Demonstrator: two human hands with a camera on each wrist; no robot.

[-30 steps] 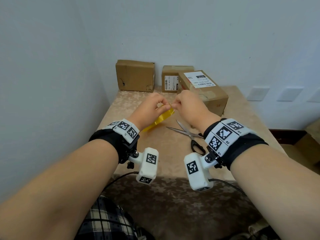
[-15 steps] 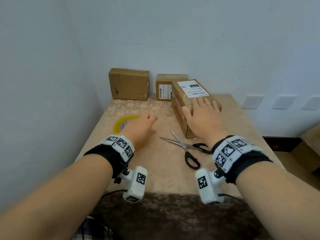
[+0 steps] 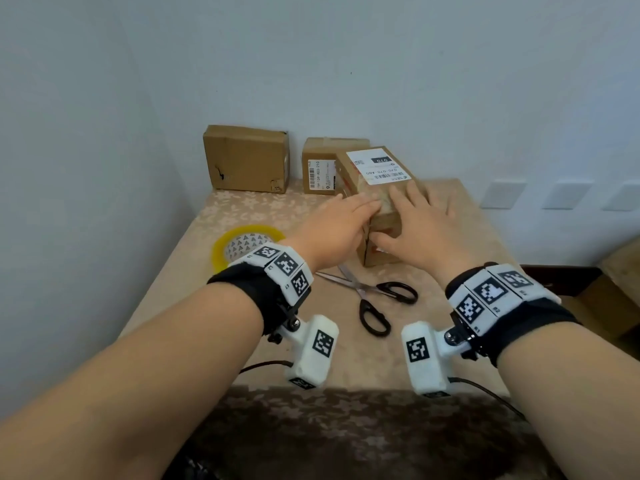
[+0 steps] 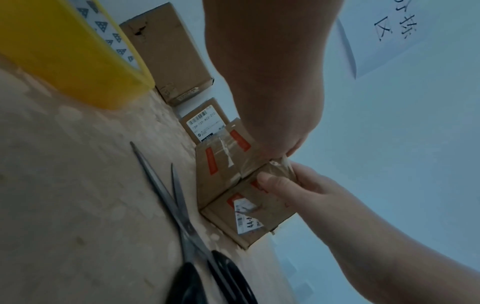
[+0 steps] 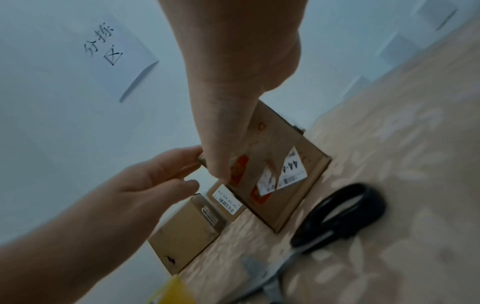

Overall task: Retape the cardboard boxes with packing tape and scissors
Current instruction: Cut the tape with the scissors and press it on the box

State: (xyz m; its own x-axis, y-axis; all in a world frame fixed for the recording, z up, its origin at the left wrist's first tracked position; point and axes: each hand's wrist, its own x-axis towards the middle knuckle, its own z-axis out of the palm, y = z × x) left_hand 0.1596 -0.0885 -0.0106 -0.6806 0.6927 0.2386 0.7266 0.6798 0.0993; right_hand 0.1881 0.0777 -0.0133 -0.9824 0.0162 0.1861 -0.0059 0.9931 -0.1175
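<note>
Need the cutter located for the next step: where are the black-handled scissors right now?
In the head view, the black-handled scissors lie open on the beige patterned tablecloth, just in front of the labelled cardboard box under both hands, right of the yellow tape roll.

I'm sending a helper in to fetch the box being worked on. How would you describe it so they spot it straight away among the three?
On the beige patterned table in the room's corner, two boxes stand against the back wall. The box you want lies in front of the right-hand one, nearer the scissors. It alone has both hands on it and a big white label facing up, with orange-red stripes on its sides.
</note>
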